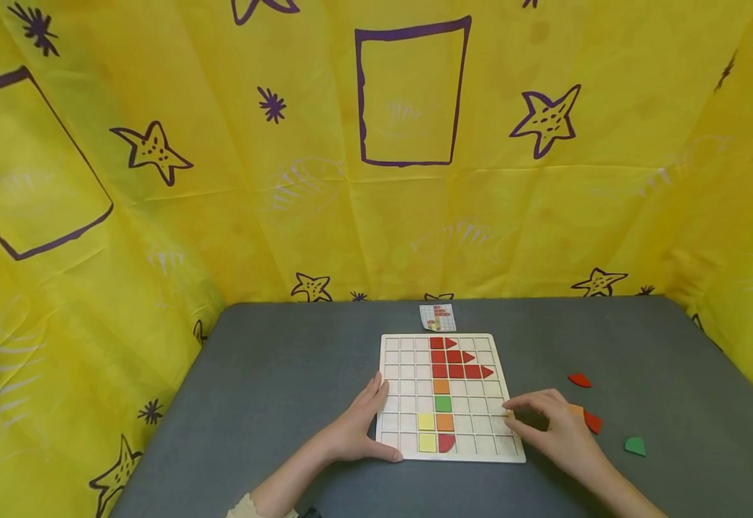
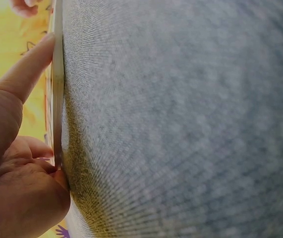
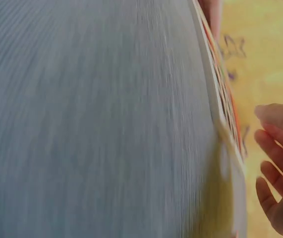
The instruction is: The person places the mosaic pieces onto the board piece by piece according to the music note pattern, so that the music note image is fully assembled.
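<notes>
A pale square grid board (image 1: 480, 426) lies on the table. My left hand (image 1: 353, 428) holds its near left corner, thumb along the front edge and straight fingers against the left side. My right hand (image 1: 554, 428) hovers at the right edge, thumb and forefinger apart with nothing between them; in the right wrist view its fingers (image 3: 277, 151) are loosely bent. Red squares (image 1: 457, 371) ending in red triangles (image 1: 487, 372) fill three upper rows. Below run an orange square (image 1: 441, 387), a green square (image 1: 443, 403), another orange one, two yellow squares (image 1: 426, 421) and a rounded red piece (image 1: 446, 442).
Behind the board lies a small pattern card (image 1: 437, 317). Right of it are a loose red piece (image 1: 580, 380), a rounded green piece (image 1: 635, 446), and an orange piece (image 1: 576, 410) beside another red one, partly hidden by my right hand. A yellow cloth surrounds the grey table (image 1: 285, 374).
</notes>
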A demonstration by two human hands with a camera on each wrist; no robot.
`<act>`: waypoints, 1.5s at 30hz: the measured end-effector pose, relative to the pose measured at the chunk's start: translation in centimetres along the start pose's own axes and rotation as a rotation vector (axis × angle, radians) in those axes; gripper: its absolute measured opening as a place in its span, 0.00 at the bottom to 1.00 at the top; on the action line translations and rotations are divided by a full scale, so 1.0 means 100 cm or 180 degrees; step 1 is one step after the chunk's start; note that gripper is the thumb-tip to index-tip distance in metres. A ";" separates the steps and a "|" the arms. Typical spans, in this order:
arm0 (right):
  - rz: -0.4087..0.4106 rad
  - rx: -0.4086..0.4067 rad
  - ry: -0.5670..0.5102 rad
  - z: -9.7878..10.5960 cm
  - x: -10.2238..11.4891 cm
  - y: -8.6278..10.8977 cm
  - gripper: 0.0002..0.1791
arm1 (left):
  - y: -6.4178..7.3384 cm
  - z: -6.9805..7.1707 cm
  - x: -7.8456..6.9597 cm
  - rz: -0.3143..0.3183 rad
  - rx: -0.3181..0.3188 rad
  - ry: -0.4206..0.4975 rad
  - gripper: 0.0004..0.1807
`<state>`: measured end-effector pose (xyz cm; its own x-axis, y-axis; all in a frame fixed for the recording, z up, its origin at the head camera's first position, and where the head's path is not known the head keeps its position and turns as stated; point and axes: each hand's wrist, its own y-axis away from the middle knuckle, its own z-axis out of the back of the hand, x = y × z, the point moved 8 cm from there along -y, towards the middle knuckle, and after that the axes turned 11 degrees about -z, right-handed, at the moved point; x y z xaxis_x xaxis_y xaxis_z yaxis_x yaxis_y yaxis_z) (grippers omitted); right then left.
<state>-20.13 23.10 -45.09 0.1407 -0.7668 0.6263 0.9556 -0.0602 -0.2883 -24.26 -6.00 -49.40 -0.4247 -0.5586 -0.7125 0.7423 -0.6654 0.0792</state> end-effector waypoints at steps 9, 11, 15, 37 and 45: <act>-0.0371 -0.0130 0.0400 0.040 -0.052 -0.002 0.15 | 0.001 -0.001 0.002 0.0022 0.0039 0.0068 0.64; -0.0391 -0.0157 0.0421 0.045 -0.059 -0.001 0.14 | 0.000 -0.001 0.003 0.0036 0.0049 0.0072 0.64; -0.0471 -0.0122 0.0466 0.049 -0.071 0.002 0.12 | 0.000 -0.001 0.004 0.0065 0.0049 0.0065 0.64; -0.0720 -0.0020 0.0467 0.046 -0.077 0.001 0.12 | 0.000 0.000 -0.001 0.0060 0.0027 0.0068 0.64; -0.0968 0.0076 0.0239 0.030 -0.061 0.000 0.15 | 0.000 0.000 0.000 0.0072 0.0034 0.0064 0.64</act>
<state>-20.26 29.69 -46.71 -0.1712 -0.7611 0.6257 0.9569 -0.2797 -0.0784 -24.22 -6.00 -49.40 -0.3972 -0.5637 -0.7242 0.7460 -0.6579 0.1030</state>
